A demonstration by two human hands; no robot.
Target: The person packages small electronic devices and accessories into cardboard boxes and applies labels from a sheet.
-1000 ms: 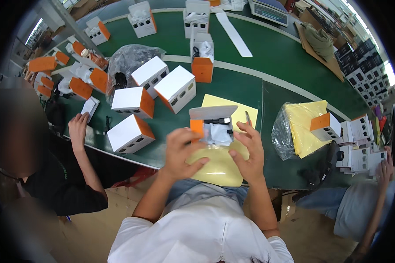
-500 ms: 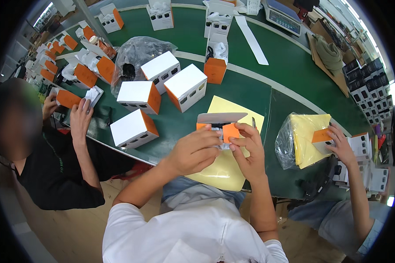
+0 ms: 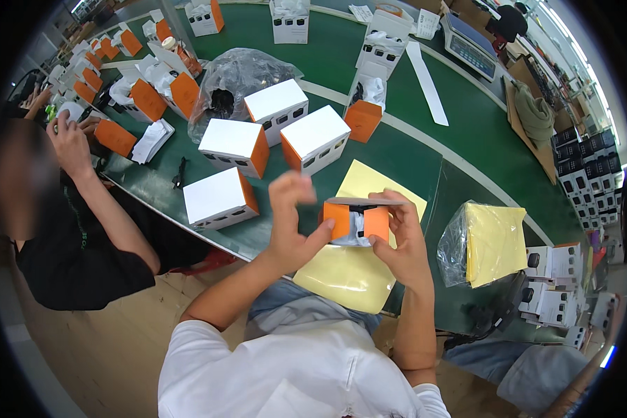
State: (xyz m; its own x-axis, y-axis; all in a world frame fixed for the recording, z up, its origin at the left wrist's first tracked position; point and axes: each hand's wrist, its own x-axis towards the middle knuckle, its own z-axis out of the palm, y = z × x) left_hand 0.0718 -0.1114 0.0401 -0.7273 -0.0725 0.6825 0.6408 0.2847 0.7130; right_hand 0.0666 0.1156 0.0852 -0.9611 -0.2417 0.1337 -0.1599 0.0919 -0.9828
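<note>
Cardboard box (image 3: 356, 221), orange flaps, between left hand (image 3: 290, 221), right hand (image 3: 400, 240).

I see a white short-sleeved shirt, sleeves ending above the elbows. Forearms bare down to the left hand (image 3: 292, 223) and right hand (image 3: 400, 240). No gloves, rings or watch visible. Blue-grey trousers below the hands.

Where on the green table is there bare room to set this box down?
Bare green table lies between the orange-ended box, the white strip and the yellow sheet. It is crowded left, around the closed white boxes and plastic bag.
</note>
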